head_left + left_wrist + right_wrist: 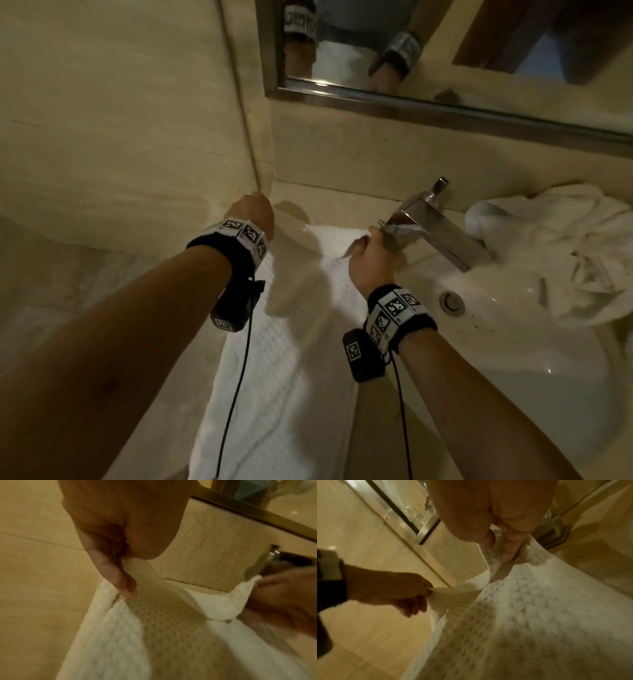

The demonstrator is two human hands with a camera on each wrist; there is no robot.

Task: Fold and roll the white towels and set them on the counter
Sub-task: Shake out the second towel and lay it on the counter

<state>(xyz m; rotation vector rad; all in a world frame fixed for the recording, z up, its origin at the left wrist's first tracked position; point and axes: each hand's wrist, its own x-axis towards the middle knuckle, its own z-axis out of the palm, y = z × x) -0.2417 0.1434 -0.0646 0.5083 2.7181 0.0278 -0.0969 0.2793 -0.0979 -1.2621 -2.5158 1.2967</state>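
A white waffle-textured towel lies lengthwise on the beige counter, running from the front edge toward the wall. My left hand pinches the towel's far left corner between thumb and fingers near the wall corner. My right hand pinches the far right corner just in front of the faucet. Both corners are lifted a little, and the far edge sags between them.
A chrome faucet juts over the white sink at the right. Crumpled white towels are heaped beyond the basin. A framed mirror hangs above; a tiled wall closes the left side.
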